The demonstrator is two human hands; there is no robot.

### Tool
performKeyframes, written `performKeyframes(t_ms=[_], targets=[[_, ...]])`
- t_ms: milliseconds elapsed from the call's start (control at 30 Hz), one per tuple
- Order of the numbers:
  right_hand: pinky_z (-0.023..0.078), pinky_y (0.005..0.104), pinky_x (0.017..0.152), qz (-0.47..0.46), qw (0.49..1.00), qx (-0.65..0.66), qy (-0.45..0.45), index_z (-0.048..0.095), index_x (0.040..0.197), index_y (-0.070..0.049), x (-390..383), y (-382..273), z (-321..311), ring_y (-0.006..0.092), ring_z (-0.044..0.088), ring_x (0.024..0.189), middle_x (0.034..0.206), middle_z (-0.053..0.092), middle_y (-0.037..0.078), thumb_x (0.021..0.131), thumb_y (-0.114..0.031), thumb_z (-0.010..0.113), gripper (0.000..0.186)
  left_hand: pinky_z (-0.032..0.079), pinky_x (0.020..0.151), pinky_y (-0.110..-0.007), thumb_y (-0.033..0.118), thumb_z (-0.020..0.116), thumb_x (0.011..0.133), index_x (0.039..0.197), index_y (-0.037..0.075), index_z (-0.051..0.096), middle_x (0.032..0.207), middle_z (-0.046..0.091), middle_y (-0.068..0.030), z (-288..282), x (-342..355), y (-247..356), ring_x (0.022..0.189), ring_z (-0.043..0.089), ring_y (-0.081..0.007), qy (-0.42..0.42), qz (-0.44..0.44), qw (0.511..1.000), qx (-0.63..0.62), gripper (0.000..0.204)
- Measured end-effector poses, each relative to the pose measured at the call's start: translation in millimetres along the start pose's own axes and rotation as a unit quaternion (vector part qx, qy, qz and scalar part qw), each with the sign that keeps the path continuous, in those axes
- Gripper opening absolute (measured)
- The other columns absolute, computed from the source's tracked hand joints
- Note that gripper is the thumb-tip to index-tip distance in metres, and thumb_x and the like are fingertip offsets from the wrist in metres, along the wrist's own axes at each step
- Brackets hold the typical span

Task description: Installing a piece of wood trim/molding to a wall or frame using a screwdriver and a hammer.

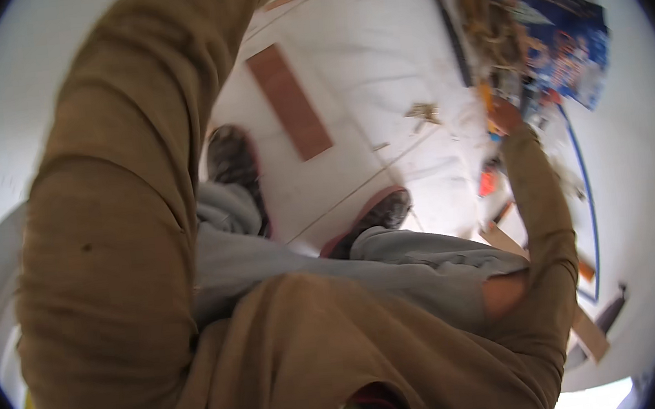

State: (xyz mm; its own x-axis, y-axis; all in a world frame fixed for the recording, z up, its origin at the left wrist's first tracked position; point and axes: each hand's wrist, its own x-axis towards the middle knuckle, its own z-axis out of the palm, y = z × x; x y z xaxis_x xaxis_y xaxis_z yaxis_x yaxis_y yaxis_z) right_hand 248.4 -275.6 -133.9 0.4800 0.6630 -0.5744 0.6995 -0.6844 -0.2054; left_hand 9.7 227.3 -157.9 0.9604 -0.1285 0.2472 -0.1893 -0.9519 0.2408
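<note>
At my right side, my right hand (pixel 505 114) is down beside a yellow-orange thing (pixel 486 97); I cannot tell how far open it is or whether it holds anything. A hammer (pixel 452 35) lies near it, left of a blue packet (pixel 568 43). My left hand is out of view. A reddish-brown board (pixel 290 101) lies near my shoes (pixel 380 214).

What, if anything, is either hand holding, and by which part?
It cannot be told: the right hand is beside a yellow-orange item, but blur hides any grip. The left hand is out of view.
</note>
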Motion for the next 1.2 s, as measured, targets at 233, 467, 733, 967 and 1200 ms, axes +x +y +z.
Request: performKeyframes(t_ms=[233,467,733,967,1200], targets=[[0.04,0.0341,0.04,0.147,0.969,0.109,-0.166,0.06,0.09,-0.003,-14.5,63.5,14.3,0.0155,0.053,0.046,0.066,0.06,0.009,0.083,-0.009,0.077,0.019,0.054,0.083,-0.044,0.023,0.057,0.091,0.1,0.007,0.073,0.101,0.073,-0.0173,-206.5,-70.6,149.8,0.097,0.068,-0.0356,-0.158,-0.101,0.959,-0.212,0.024],[0.049,0.0381,0.054,-0.015,0.999,-0.031,-0.007,0.064,0.076,0.0,63.7,0.3,-36.3,0.0246,0.062,0.052,0.061,0.064,0.014,0.092,-0.038,0.067,0.041,0.056,0.083,-0.041,0.024,0.06,0.098,0.115,0.008,0.07,0.1,0.074,-0.0153,-239.8,-367.2,187.1,0.093,0.07,-0.0316,-0.088,-0.485,0.869,-0.038,0.026],[0.052,0.0426,0.069,-0.169,0.979,0.017,0.11,0.069,0.087,-0.001,27.4,-109.5,-12.7,0.0336,0.069,0.076,0.077,0.069,0.018,0.09,-0.032,0.069,0.032,0.046,0.103,-0.047,0.044,0.077,0.083,0.148,0.015,0.046,0.143,0.053,-0.0136,-99.5,-463.0,189.0,0.128,0.055,-0.0331,-0.131,-0.609,0.765,0.164,0.077],[0.053,0.0441,0.072,-0.163,0.98,-0.006,0.111,0.071,0.086,0.0,-2.9,-109.2,-28.7,0.0374,0.069,0.08,0.082,0.07,0.021,0.087,-0.026,0.069,0.027,0.052,0.093,-0.048,0.034,0.066,0.095,0.144,0.014,0.049,0.131,0.062,-0.0169,-106.1,-453.1,178.5,0.115,0.062,-0.0388,-0.201,-0.604,0.767,0.08,0.056],[0.051,0.0453,0.071,-0.229,0.95,-0.023,0.212,0.07,0.086,0.0,-5.4,-104.5,-61.3,0.0375,0.066,0.078,0.081,0.068,0.021,0.087,-0.027,0.069,0.027,0.052,0.095,-0.047,0.013,0.05,0.102,0.139,0.007,0.053,0.125,0.064,-0.0198,-182.9,-396.4,199.6,0.108,0.064,-0.0378,-0.052,-0.536,0.842,0.01,0.038]])
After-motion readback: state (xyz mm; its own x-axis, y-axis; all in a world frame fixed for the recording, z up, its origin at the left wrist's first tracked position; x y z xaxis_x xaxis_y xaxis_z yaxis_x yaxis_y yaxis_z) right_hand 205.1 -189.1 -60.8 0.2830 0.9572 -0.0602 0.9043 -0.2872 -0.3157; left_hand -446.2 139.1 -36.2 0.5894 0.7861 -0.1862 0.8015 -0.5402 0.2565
